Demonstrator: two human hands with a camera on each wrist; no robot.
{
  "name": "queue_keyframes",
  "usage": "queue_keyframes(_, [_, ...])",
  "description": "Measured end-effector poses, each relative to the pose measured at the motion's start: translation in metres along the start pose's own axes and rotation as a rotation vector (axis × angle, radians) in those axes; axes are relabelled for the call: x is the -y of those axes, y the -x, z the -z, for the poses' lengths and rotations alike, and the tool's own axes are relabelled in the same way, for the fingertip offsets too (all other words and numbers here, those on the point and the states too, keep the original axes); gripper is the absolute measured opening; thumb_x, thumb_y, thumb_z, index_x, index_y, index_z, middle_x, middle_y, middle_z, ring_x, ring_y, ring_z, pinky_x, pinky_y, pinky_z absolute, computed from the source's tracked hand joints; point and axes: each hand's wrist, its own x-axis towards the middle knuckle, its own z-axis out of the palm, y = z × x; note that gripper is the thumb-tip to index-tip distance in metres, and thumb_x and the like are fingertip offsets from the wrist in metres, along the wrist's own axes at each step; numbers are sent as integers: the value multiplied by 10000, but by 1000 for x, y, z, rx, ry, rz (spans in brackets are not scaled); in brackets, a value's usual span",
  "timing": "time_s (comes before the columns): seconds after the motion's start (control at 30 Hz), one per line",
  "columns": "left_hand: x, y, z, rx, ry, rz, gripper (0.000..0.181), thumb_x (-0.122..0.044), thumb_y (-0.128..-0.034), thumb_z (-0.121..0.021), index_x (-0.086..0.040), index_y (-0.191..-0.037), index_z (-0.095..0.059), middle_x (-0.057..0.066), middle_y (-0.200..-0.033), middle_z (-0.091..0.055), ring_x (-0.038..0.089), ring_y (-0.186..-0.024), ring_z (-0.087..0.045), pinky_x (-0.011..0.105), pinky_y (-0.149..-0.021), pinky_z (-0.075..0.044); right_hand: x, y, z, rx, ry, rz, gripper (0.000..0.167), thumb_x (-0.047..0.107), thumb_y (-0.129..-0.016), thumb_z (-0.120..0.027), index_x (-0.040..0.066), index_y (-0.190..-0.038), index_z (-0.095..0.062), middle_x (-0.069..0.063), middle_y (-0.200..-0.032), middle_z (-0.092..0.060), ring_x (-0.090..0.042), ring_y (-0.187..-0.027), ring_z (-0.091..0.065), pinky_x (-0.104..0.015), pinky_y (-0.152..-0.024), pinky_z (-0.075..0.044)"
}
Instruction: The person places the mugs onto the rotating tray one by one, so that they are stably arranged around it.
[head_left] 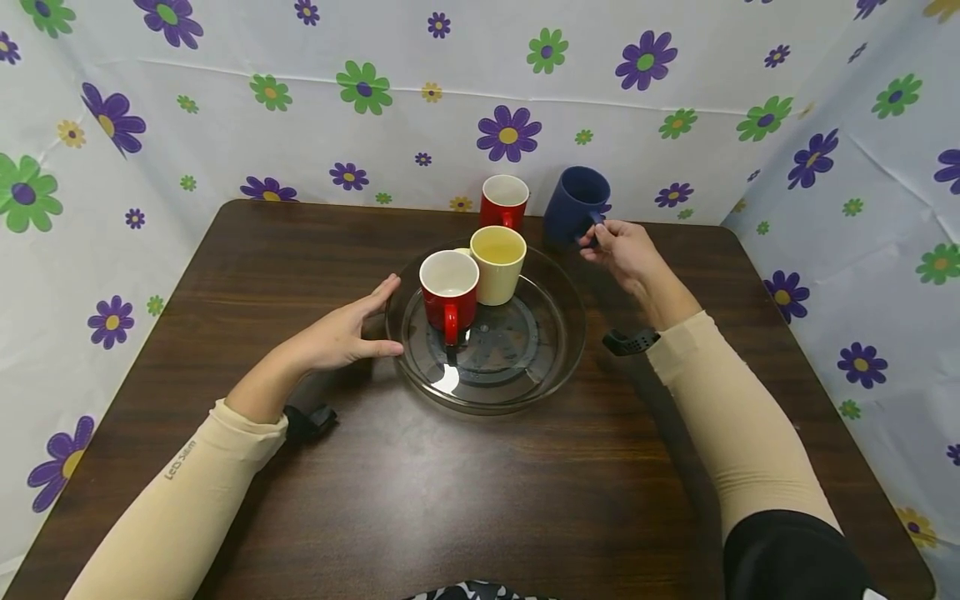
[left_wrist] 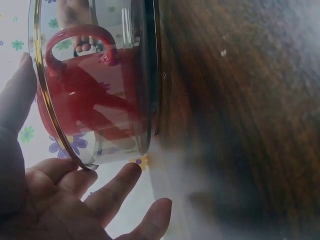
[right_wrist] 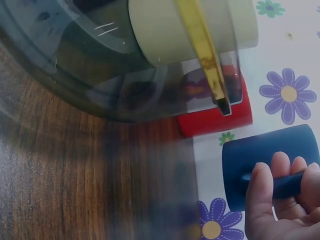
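Note:
My right hand (head_left: 626, 257) grips the handle of a dark blue mug (head_left: 573, 200), which tilts a little at the back of the table; the right wrist view shows the fingers round the mug's (right_wrist: 265, 150) handle. My left hand (head_left: 345, 333) touches the left rim of a clear round glass dish (head_left: 510, 392), fingers spread and thumb apart. Inside the dish stand a red mug (head_left: 450, 304) with its handle toward me and a pale yellow mug (head_left: 497, 271) just behind it. Through the glass, the left wrist view shows the red mug (left_wrist: 90, 95).
Behind the dish, near the table's back edge, stands a second red mug (head_left: 504, 196) with a white inside. The brown wooden table (head_left: 450, 500) meets a flowered white cloth (head_left: 420, 125) at the back and sides.

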Motion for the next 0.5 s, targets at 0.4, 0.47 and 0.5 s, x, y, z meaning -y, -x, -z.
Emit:
queue_keyframes(0.4, [-1, 0, 0, 0, -15, 3, 1037, -379, -907, -774, -169, -1649, -81, 44, -1708, -24, 363, -1548, -107, 635, -1191, -146, 12, 12, -2, -9, -11, 33, 254, 164, -1043, -499, -27, -936, -628, -95, -846, -682, -158, -718, -686, -253, -745, -590])
queue_keyframes(0.47, [0, 0, 0, 2, -17, 4, 1038, -383, -907, -773, -162, -1649, -81, 45, -1708, -22, 361, -1548, -101, 634, -1192, -144, 13, 14, -1, -10, -10, 33, 256, 166, -1042, -498, -28, -937, -627, -95, -844, -683, -160, -720, -686, -251, -742, -590])
queue_keyframes(0.5, [0, 0, 0, 2, -18, 4, 1038, -386, -907, -773, -162, -1649, -82, 45, -1708, -22, 359, -1549, -98, 633, -1193, -142, 14, 15, -1, -12, -9, 36, 258, 165, -1043, -496, -31, -938, -626, -96, -842, -683, -161, -719, -687, -249, -739, -589])
